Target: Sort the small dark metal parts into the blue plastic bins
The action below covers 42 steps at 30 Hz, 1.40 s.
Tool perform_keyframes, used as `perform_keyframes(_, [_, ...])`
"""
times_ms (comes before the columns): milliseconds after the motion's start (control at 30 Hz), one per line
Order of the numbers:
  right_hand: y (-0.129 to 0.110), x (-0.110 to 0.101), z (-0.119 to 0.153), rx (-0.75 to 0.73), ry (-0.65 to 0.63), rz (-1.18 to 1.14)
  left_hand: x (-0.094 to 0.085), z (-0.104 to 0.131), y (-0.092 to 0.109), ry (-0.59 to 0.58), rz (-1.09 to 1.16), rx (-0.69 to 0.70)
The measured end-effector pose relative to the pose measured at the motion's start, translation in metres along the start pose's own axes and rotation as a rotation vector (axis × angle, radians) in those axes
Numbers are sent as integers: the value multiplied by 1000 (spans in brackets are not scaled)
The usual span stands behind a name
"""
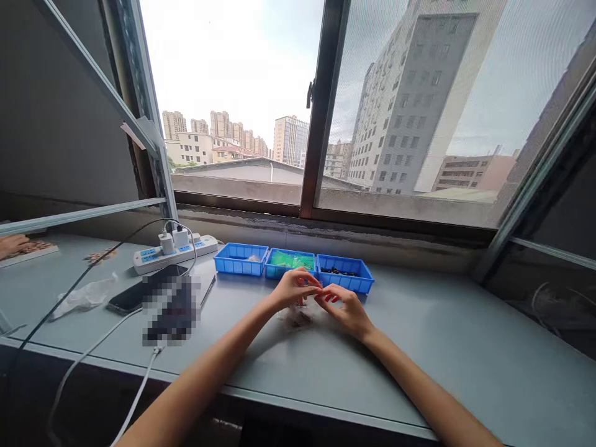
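Note:
My left hand and my right hand meet over the table, fingertips pinched close together. What sits between the fingertips is too small to make out. Beneath them a clear plastic bag with small brownish pieces lies on the grey table. Just behind the hands stand three blue bins in a row: the left bin holds something whitish, the middle one has green packets, and the right bin holds small black parts.
To the left are a white power strip with plugs, a dark phone, a pixelated dark device, cables and a crumpled plastic bag. Another person's hand shows at the far left edge. Metal frame posts flank the window.

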State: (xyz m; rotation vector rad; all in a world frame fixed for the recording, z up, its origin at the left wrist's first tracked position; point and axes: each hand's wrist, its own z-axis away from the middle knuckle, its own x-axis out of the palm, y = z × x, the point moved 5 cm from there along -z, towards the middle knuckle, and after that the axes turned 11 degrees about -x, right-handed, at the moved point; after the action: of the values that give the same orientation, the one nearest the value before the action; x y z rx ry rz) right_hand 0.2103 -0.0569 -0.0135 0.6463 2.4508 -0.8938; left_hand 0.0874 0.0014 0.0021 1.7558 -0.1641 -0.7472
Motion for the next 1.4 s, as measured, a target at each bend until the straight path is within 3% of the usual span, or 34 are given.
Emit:
perform_keyframes(233, [5,-16,-1,99,210,16,-10,1,10,150,-72,180])
perform_keyframes(500, [-14,-19,-2,-112,118,155,-1,5,16,112,-127,274])
perform_keyframes(667, [-16,-26,-1,-182,145,220,-3,5,19,213,-89,302])
perform_keyframes(867, [-11,-32,-2,22,264,44,-9,7,20,297,-122,325])
perform_keyframes(1133, [-5,-20,-2,284,299,-298,0,3,13,175,-146,282])
perform_keyframes(1267, [-2,-16,-2,310,248,-341,-5,3,16,228,-87,308])
perform_keyframes(1400, [-2,-18,-3,232,263,-268,-7,2,15,241,-79,332])
